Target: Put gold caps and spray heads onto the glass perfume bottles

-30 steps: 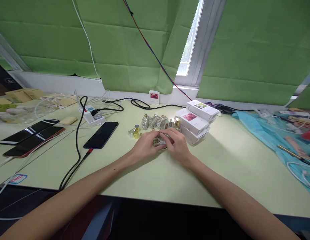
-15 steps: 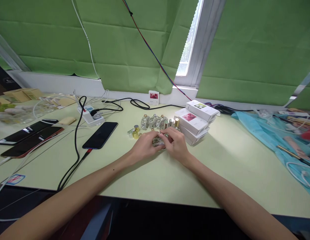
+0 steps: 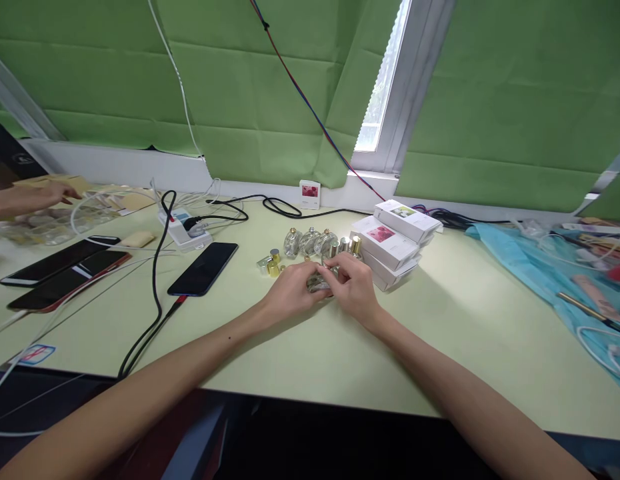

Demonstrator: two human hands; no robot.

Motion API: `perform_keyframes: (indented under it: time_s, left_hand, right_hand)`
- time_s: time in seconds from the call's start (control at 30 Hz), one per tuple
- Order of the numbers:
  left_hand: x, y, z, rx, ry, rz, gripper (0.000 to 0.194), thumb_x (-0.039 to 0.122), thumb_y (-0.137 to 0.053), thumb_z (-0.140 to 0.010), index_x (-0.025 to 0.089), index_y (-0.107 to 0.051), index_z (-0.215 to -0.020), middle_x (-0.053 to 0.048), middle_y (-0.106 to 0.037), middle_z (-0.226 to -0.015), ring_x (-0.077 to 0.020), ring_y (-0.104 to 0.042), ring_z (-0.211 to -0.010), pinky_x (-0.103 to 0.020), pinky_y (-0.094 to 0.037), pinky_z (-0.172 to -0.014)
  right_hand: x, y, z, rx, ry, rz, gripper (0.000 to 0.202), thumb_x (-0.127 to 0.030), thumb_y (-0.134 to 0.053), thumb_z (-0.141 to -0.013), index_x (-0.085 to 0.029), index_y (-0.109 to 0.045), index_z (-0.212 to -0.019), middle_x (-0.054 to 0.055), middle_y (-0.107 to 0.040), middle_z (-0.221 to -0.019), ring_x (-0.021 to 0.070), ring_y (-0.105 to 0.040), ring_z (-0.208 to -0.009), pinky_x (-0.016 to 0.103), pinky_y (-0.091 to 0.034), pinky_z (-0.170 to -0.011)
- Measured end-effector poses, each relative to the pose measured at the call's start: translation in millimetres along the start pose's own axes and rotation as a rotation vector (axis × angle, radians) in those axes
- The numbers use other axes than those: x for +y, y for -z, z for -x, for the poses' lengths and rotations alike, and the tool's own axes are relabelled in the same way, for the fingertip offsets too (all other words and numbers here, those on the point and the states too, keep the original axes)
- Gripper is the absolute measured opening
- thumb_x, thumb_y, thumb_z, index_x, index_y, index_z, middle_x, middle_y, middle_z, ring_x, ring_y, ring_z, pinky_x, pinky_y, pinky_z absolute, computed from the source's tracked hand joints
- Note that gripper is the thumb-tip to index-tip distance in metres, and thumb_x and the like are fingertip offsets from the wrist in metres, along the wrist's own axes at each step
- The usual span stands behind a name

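Between my hands, low over the table (image 3: pixel 290 360), is a clear glass perfume bottle (image 3: pixel 317 283). My left hand (image 3: pixel 293 288) grips its left side. My right hand (image 3: pixel 354 285) has its fingers pinched at the bottle's top and right side; they hide what they hold there. Just behind stand several uncapped glass perfume bottles (image 3: pixel 309 241) in a row. Bottles with silver and gold caps (image 3: pixel 357 245) stand behind my right hand, partly covered by it. Loose gold and silver caps (image 3: pixel 273 267) lie to the left of my left hand.
White boxes (image 3: pixel 390 244) are stacked right of the bottles; a small white box (image 3: pixel 309 194) leans at the back. Leftward lie a black phone (image 3: pixel 203 269) on a cable, two more phones (image 3: pixel 65 273) and a power strip (image 3: pixel 185 233). Another person's hand (image 3: pixel 50 195) is far left. Blue sheeting (image 3: pixel 530 267) lies right.
Another person's hand has come into view at the far left, over the items there. My hands keep nearly the same hold on the bottle; the view has shifted slightly.
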State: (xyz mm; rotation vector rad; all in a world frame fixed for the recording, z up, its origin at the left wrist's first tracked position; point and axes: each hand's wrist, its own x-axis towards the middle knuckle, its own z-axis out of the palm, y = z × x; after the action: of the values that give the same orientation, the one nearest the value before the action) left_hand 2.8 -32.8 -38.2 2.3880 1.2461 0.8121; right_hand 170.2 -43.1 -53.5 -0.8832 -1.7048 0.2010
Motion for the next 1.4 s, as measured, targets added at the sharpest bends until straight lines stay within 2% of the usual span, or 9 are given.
perform_keyframes:
  time_s: [0.27,0.5,0.83,1.13,1.4]
  left_hand:
    - [-0.1,0.0,0.4,-0.014,0.002,-0.006,0.017,0.033,-0.072,-0.085,0.017,-0.065,-0.084,-0.003,-0.07,-0.082,-0.019,-0.064,-0.07,-0.03,-0.041,-0.063]
    - [-1.3,-0.6,0.7,-0.01,-0.014,-0.001,0.016,0.032,-0.071,-0.085,0.017,-0.068,-0.089,-0.004,-0.07,-0.083,-0.0183,-0.063,-0.07,-0.03,-0.044,-0.064]
    - [-2.2,-1.4,0.7,0.006,-0.053,0.006,0.018,0.035,-0.071,-0.087,0.018,-0.07,-0.092,-0.003,-0.069,-0.08,-0.0198,-0.065,-0.073,-0.031,-0.047,-0.068]
    - [-2.0,-0.9,0.4,-0.006,-0.042,-0.002,0.019,0.036,-0.069,-0.088,0.017,-0.067,-0.09,-0.003,-0.069,-0.081,-0.0192,-0.064,-0.072,-0.029,-0.043,-0.065]
    - [-1.1,0.1,-0.2,-0.022,-0.041,-0.004,0.021,0.038,-0.068,-0.089,0.018,-0.068,-0.093,-0.004,-0.072,-0.087,-0.0203,-0.065,-0.074,-0.03,-0.044,-0.066]
  right_hand:
    - [1.3,-2.7,1.0,0.035,-0.041,-0.033,0.017,-0.029,-0.068,-0.094,-0.02,-0.063,-0.08,-0.004,-0.057,-0.067,0.0089,-0.04,-0.052,0.024,-0.037,-0.054]
    - [4.7,-4.1,3.3,0.068,0.001,-0.016,0.013,-0.028,-0.071,-0.093,-0.019,-0.066,-0.085,-0.004,-0.06,-0.066,0.0083,-0.04,-0.049,0.024,-0.038,-0.052]
    - [8.2,-4.3,5.6,0.064,-0.012,-0.001,0.016,-0.035,-0.07,-0.094,-0.02,-0.068,-0.092,-0.001,-0.068,-0.073,0.0086,-0.04,-0.047,0.026,-0.041,-0.052]
    - [8.5,-4.2,5.4,0.05,-0.019,0.013,0.018,-0.038,-0.07,-0.094,-0.02,-0.069,-0.093,-0.001,-0.068,-0.073,0.0087,-0.041,-0.047,0.026,-0.042,-0.053]
    - [9.0,-3.1,5.7,0.033,-0.011,0.037,0.017,-0.037,-0.07,-0.094,-0.02,-0.067,-0.095,-0.001,-0.068,-0.074,0.0087,-0.042,-0.047,0.026,-0.041,-0.052]
